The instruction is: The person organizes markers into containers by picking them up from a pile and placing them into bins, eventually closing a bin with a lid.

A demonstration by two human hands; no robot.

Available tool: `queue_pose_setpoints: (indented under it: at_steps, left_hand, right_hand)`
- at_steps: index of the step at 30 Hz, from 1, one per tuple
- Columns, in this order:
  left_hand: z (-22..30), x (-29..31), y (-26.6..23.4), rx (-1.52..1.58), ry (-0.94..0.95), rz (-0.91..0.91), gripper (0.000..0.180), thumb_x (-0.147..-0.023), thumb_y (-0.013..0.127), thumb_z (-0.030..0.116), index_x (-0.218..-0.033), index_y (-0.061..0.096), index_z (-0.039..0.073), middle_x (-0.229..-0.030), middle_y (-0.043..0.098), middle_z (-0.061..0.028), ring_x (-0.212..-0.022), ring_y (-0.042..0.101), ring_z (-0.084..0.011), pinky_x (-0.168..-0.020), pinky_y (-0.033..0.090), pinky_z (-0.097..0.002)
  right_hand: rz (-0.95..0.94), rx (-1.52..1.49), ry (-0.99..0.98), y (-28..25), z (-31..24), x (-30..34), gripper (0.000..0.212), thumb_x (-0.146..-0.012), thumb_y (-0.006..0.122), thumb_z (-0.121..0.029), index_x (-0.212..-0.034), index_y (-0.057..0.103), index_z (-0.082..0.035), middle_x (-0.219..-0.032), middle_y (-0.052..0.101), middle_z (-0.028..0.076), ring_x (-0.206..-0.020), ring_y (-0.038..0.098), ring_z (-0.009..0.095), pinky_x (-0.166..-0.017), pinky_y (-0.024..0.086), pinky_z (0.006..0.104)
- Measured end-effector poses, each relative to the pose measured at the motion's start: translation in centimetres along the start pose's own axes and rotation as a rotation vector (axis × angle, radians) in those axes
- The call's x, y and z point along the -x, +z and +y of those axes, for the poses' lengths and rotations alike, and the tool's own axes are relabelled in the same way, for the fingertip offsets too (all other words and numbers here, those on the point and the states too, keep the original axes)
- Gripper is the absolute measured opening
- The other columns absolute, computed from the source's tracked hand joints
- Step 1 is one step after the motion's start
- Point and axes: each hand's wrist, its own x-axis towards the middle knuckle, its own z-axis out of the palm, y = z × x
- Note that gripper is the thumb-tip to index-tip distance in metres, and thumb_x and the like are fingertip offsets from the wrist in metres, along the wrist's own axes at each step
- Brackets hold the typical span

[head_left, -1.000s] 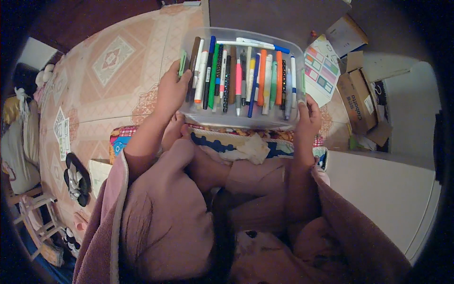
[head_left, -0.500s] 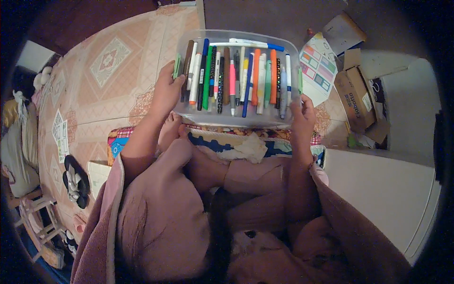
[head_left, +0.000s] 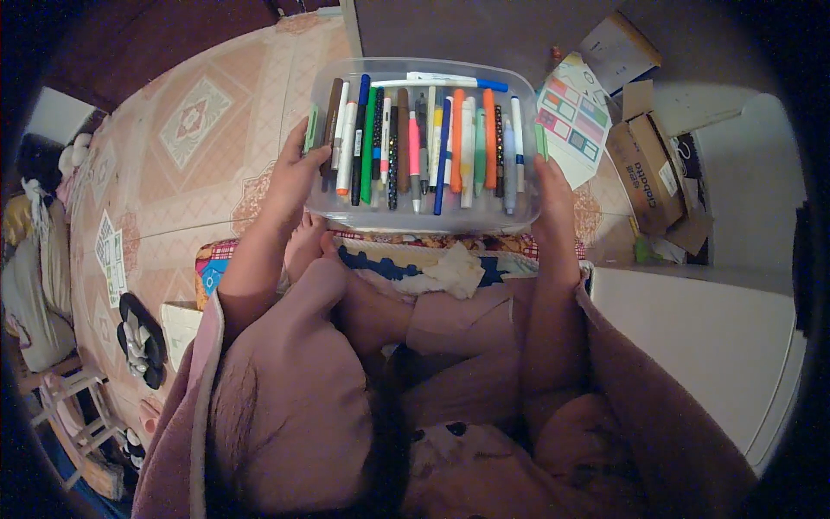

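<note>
A clear plastic box [head_left: 406, 218] with green side clips is held up between my hands, beyond my crossed legs. Several pens and markers lie side by side in it, among them an orange marker [head_left: 489, 138], a green marker [head_left: 368, 143] and a pink pen [head_left: 414, 138]. One white pen with a blue cap [head_left: 493, 86] lies crosswise along the far wall. My left hand [head_left: 294, 177] grips the box's left side by the green clip [head_left: 310, 128], thumb on the rim. At the right side, my right hand [head_left: 554, 197] holds the near corner; its fingers are partly hidden.
A patterned mat [head_left: 380, 261] with a crumpled cloth [head_left: 456, 270] lies beneath the box. To the right are a printed sheet [head_left: 572, 121], an open cardboard box [head_left: 644, 173] and a white cabinet [head_left: 692, 337]. A black slipper [head_left: 140, 342] lies on the tiled floor at left.
The box has shifted slightly left, with both hands still on it. My right hand's fingers, curled in view before, now lie further under or behind its side.
</note>
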Motion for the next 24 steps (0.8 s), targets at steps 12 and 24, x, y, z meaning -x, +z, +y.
queue_pose_setpoints:
  at_steps: [12,24]
  left_hand:
    - [1.0,-0.1,0.2,-0.064,-0.066,-0.06,0.031,-0.082,0.045,0.007,-0.112,0.045,0.0,-0.092,0.055,-0.0065,-0.079,0.05,-0.0123,-0.071,0.04,-0.0248]
    - [1.6,1.1,1.0,-0.033,-0.071,0.005,0.035,-0.082,0.044,0.006,-0.116,0.043,0.001,-0.094,0.054,-0.006,-0.082,0.048,-0.0122,-0.074,0.038,-0.0236]
  right_hand:
    - [0.042,0.047,-0.074,-0.3,0.4,0.2,0.026,-0.083,0.051,-0.02,-0.1,0.054,0.0,-0.08,0.055,0.0,-0.07,0.047,0.006,-0.063,0.038,0.0189]
    - [0.039,0.2,-0.087,-0.6,-0.2,-0.3,0.027,-0.081,0.052,-0.013,-0.105,0.054,0.001,-0.091,0.057,0.003,-0.08,0.05,0.008,-0.071,0.039,0.0201]
